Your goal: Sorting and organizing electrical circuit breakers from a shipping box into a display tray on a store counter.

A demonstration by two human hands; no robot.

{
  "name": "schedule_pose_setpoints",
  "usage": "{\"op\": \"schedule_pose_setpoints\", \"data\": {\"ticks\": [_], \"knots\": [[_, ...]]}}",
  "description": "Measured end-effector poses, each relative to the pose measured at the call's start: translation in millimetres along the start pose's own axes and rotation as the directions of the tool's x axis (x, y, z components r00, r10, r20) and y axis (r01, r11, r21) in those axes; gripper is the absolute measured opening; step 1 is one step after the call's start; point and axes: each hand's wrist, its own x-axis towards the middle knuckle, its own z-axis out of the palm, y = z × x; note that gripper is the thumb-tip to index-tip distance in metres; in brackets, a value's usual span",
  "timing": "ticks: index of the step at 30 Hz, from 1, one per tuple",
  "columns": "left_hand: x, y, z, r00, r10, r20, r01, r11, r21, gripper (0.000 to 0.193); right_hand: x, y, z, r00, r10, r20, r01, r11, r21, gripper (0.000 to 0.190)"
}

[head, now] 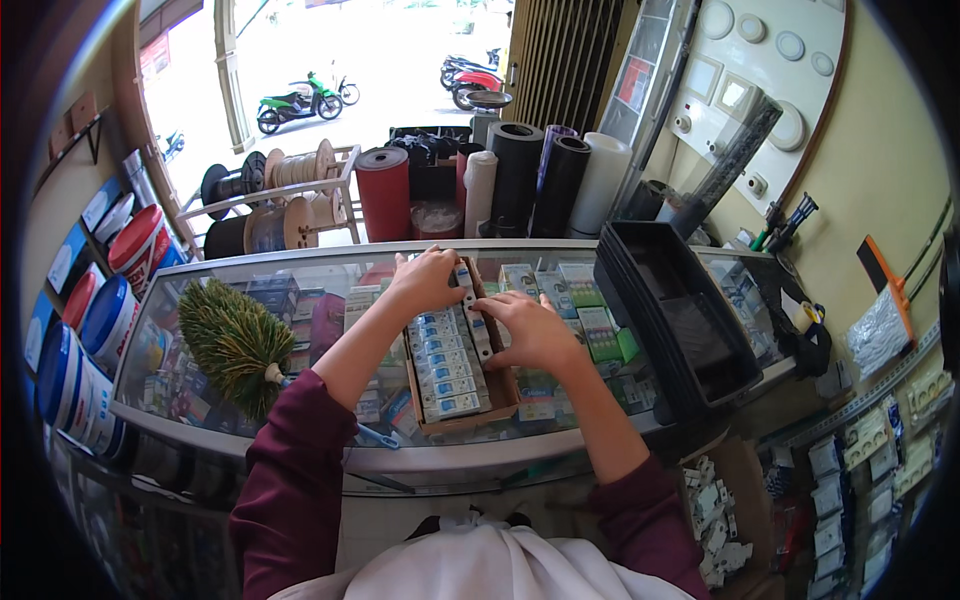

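Note:
An open cardboard box point(428, 427) stands on the glass-topped display counter point(292, 435) in front of me. Small boxes with blue and white print point(452, 370) fill its left side in a row. Along its right side lies a row of white electrical parts point(477, 330), probably small switches or breakers. My left hand point(427, 279) lies over the far end of the box, fingers bent at the white parts; whether it grips one is unclear. My right hand point(531, 330) spans the right edge, thumb and fingertips against the white row.
A green-bristled brush point(236, 341) lies left on the counter. Stacked black plastic trays point(679, 322) stand to the right. Beyond the counter are upright rolls point(382, 191) and cable spools point(281, 225). A carton of loose white parts point(716, 517) sits lower right.

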Motion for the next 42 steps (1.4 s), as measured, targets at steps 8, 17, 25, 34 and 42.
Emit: {"op": "schedule_pose_setpoints", "data": {"ticks": [8, 17, 25, 34, 42], "knots": [[2.8, 3.3, -4.9, 0.997, -0.038, 0.072, 0.034, 0.998, 0.048, 0.057, 1.0, -2.2, 6.4, 1.000, 0.017, 0.027, -0.015, 0.997, -0.073, 0.078], [8.2, -2.7, -3.5, 0.997, -0.004, 0.083, 0.002, 1.000, 0.027, 0.057, 0.7, -6.4, 11.2, 1.000, 0.015, -0.020, -0.017, 0.995, -0.101, 0.077], [-16.7, 19.1, -5.5, 0.997, -0.076, -0.002, 0.076, 0.997, 0.030, 0.063, -6.2, 11.1, 9.0, 0.990, -0.129, -0.060, 0.136, 0.982, 0.134, 0.090], [-103.9, 103.8, -58.9, 0.946, 0.245, -0.212, -0.261, 0.964, -0.052, 0.051, -103.4, -9.6, -54.0, 0.804, -0.204, -0.559, 0.357, 0.917, 0.178, 0.061], [-149.1, 233.4, 1.1, 0.826, 0.443, -0.349, -0.563, 0.679, -0.471, 0.042, -251.6, 42.1, -1.6, 0.762, 0.022, -0.647, 0.368, 0.807, 0.461, 0.034]]}}
